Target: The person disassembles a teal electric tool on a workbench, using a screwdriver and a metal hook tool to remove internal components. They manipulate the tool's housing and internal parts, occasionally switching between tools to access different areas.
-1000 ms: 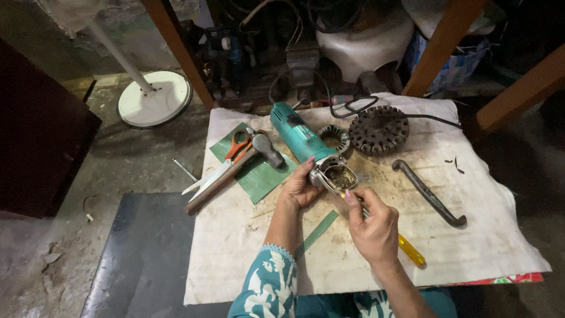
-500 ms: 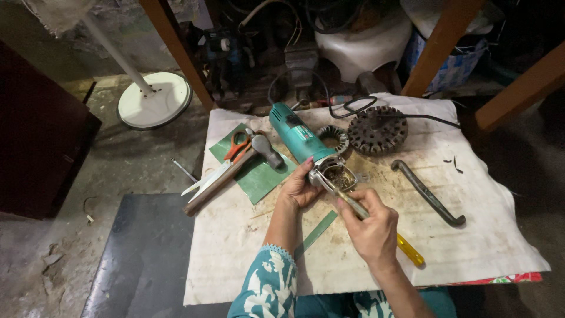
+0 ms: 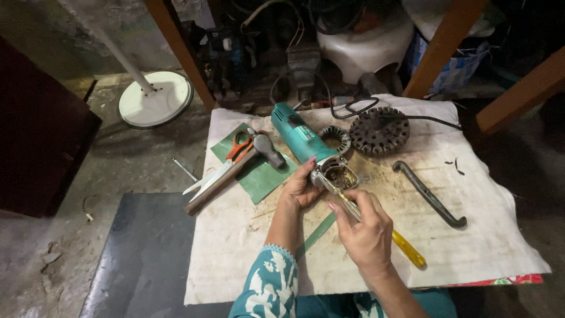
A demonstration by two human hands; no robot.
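Leftmost on the cloth-covered desk lie a hammer and orange-handled scissors across a green sheet. Next, the left hand is closed around the open metal head of a teal power tool resting on the desk. Beside it, the right hand pinches a yellow-handled screwdriver, its tip inside the head. Farther right sit a round toothed motor core and a bent dark bar.
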